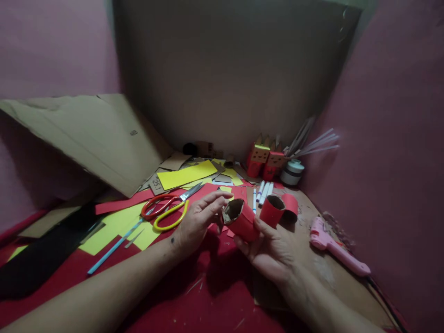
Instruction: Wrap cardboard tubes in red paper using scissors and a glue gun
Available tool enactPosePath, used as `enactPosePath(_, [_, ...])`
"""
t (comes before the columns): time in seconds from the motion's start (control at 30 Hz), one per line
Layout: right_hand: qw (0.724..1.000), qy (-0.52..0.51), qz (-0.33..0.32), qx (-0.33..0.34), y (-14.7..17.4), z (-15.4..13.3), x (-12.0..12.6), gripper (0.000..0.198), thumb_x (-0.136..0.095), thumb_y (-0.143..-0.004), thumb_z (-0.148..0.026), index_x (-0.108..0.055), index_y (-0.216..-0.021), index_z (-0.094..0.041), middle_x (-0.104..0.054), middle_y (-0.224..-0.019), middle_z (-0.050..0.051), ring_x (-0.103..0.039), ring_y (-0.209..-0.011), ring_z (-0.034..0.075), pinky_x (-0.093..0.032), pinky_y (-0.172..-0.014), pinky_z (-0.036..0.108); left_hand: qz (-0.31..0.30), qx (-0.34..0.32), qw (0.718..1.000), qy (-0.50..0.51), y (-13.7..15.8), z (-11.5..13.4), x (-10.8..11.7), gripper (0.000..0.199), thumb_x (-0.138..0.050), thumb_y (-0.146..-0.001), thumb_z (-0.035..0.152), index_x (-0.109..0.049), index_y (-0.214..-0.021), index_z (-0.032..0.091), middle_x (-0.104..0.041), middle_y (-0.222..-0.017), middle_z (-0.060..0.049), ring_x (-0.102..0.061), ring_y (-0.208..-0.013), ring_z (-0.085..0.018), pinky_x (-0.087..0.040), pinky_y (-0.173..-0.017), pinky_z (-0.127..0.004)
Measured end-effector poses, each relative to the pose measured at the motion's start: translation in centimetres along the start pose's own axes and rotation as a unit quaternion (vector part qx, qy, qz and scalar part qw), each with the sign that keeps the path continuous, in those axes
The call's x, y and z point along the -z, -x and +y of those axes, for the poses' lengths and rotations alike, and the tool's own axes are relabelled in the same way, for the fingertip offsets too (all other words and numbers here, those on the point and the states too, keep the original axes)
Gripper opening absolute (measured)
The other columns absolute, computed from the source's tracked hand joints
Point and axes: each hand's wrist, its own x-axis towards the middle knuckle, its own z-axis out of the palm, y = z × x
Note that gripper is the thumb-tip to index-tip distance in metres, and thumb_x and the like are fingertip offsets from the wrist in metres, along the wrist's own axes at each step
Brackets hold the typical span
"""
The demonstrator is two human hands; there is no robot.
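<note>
A cardboard tube wrapped in red paper (244,222) is tilted in my right hand (272,254), its open, ragged-edged end facing up and left. My right fingers and thumb close round its lower end. My left hand (204,212) is beside the open end, fingers partly spread and slightly bent; whether a fingertip touches the rim is hard to tell. Just behind my right hand stands a second red-wrapped tube (270,212), next to a curled red piece (290,207). Left of my left hand lie scissors (169,208) with red and yellow handles.
A pink glue gun (338,249) lies on cardboard at right. White markers (264,194) are behind the tubes. Red figures with faces (262,159) and a white jar (292,173) stand at the back. Yellow paper (187,175), a blue striped stick (116,253) and a cardboard flap (97,134) are left.
</note>
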Motion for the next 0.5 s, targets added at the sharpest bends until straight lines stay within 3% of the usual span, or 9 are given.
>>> enactPosePath(0.1, [0.998, -0.038, 0.049, 0.0, 0.2, -0.1, -0.6, 0.023, -0.069, -0.072, -0.012, -0.066, -0.091, -0.024, -0.072, -0.089, 0.001, -0.066, -0.082, 0.019, -0.056, -0.065, 0.032, 0.026, -0.053, 0.998, -0.011, -0.1, 0.2, 0.5, 0.024, -0.058, -0.082, 0.038, -0.069, -0.098, 0.023, -0.061, -0.074, -0.001, -0.053, -0.059, -0.012, -0.043, -0.055, -0.024])
enactPosePath(0.2, [0.995, -0.07, 0.072, -0.004, 0.2, -0.1, -0.8, 0.018, -0.064, -0.075, -0.009, -0.066, -0.086, -0.023, -0.073, -0.085, 0.001, -0.067, -0.078, 0.018, -0.056, -0.062, 0.032, 0.006, -0.086, 0.99, -0.111, 0.2, 0.5, 1.0, 0.026, -0.054, -0.084, 0.039, -0.073, -0.089, 0.022, -0.057, -0.058, 0.001, -0.049, -0.051, -0.011, -0.041, -0.054, -0.025])
enactPosePath(0.37, [0.996, -0.085, 0.036, -0.006, -0.2, 0.1, -0.4, 0.015, -0.064, -0.076, -0.01, -0.067, -0.085, -0.022, -0.073, -0.083, 0.001, -0.068, -0.081, 0.017, -0.057, -0.067, 0.031, -0.029, -0.094, 0.962, -0.255, 0.8, 0.2, 1.2, 0.021, -0.071, -0.069, 0.032, -0.075, -0.087, 0.022, -0.066, -0.066, -0.002, -0.053, -0.055, -0.015, -0.042, -0.053, -0.027])
enactPosePath(0.5, [0.995, -0.092, 0.022, -0.014, -0.6, 0.4, 0.2, 0.018, -0.063, -0.077, -0.008, -0.067, -0.088, -0.022, -0.073, -0.086, 0.001, -0.068, -0.083, 0.017, -0.057, -0.072, 0.031, -0.022, -0.096, 0.953, -0.288, 0.4, -0.4, 1.4, 0.016, -0.07, -0.072, 0.031, -0.075, -0.082, 0.02, -0.07, -0.071, -0.005, -0.059, -0.064, -0.018, -0.047, -0.061, -0.029])
